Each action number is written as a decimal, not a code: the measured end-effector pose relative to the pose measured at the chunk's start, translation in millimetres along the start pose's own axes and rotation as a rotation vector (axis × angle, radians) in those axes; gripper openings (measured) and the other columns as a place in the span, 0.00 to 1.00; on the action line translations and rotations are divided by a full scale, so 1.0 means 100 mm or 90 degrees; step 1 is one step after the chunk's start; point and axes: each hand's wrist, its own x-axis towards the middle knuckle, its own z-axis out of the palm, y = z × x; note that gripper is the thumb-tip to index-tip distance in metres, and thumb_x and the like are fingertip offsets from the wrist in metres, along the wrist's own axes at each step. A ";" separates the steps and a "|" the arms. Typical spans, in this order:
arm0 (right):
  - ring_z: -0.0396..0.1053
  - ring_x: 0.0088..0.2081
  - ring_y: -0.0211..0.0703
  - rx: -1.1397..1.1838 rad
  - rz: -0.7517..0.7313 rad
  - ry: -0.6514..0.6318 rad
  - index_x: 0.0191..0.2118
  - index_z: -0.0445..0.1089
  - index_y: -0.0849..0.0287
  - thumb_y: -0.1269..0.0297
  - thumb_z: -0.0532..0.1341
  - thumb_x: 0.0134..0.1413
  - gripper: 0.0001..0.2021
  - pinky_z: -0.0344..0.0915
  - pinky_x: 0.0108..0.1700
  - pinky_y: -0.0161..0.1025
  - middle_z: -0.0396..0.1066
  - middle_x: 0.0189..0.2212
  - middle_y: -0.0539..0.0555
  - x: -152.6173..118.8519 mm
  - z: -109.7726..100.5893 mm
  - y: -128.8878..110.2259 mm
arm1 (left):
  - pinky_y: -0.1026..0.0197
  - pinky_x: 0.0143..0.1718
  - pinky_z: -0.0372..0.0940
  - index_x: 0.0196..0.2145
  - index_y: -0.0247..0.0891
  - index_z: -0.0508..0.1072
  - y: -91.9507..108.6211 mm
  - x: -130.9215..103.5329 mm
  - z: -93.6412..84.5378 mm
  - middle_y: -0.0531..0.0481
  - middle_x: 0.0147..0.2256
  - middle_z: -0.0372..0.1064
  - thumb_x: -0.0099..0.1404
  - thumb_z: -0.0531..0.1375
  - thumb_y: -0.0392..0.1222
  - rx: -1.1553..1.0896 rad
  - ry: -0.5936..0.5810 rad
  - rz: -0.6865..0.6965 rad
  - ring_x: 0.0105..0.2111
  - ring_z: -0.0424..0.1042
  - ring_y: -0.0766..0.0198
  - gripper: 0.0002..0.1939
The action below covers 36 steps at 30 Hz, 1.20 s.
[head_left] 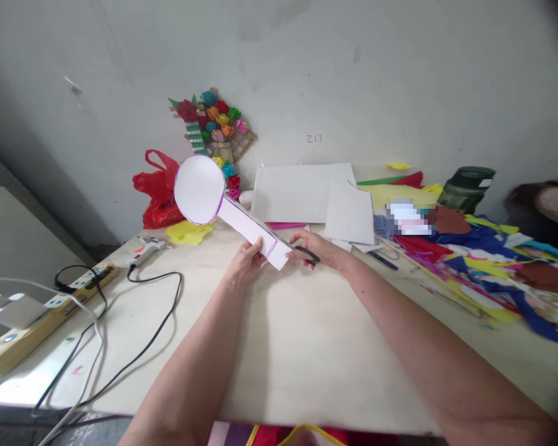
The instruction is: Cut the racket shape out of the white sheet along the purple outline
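Right now the left hand [247, 261] pinches the strip of a round-headed white paper cutout [238, 222] with purple outlines, held up above the surface [307, 353]. Beside it, the right hand [320, 249] is closed around black-handled scissors [313, 254] near the strip's lower end. Behind are colourful artificial flowers [223, 118] and a red plastic bag [159, 207]; coloured scraps [483, 260] lie to the right.

Cutout [240, 224]: paper or card, smooth, matt; scissors [314, 256]: handles plastic-looking; carrier bag [160, 201]: thin plastic, crinkled, glossy; power strip [10, 348]: hard plastic, smooth; tabletop [316, 353]: smooth, faint sheen; wall [353, 87]: matt; scrap heap [483, 260]: paper or cloth, unclear which
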 end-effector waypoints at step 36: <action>0.61 0.16 0.32 0.220 -0.035 0.026 0.48 0.58 0.60 0.56 0.60 0.47 0.23 0.58 0.17 0.29 0.64 0.16 0.46 -0.12 -0.10 -0.09 | 0.68 0.29 0.68 0.30 0.35 0.68 0.11 0.04 -0.06 0.54 0.25 0.71 0.55 0.62 0.37 -0.057 0.139 0.125 0.22 0.69 0.73 0.06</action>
